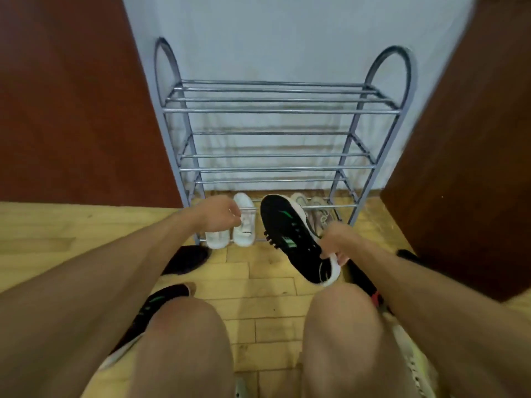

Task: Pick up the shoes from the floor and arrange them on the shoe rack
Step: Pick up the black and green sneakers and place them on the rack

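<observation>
A grey metal shoe rack (275, 110) stands against the pale wall, its upper shelves bare. On its lowest shelf sits a pair of white shoes (244, 222) at the left and a pair of beige shoes (316, 211) at the right. My right hand (340, 242) grips the heel of a black shoe with green marks and a white sole (290, 234), its toe pointing at the bottom shelf between the two pairs. My left hand (219, 212) rests over the white pair, fingers curled on the left white shoe. Its mate, another black and green shoe (156, 305), lies on the floor by my left knee.
A dark shoe (189, 258) lies on the wooden floor under my left forearm. A black and red shoe (365, 282) and a white shoe (411, 360) lie beside my right leg. Brown doors (66, 110) flank the rack on both sides. My bare knees fill the foreground.
</observation>
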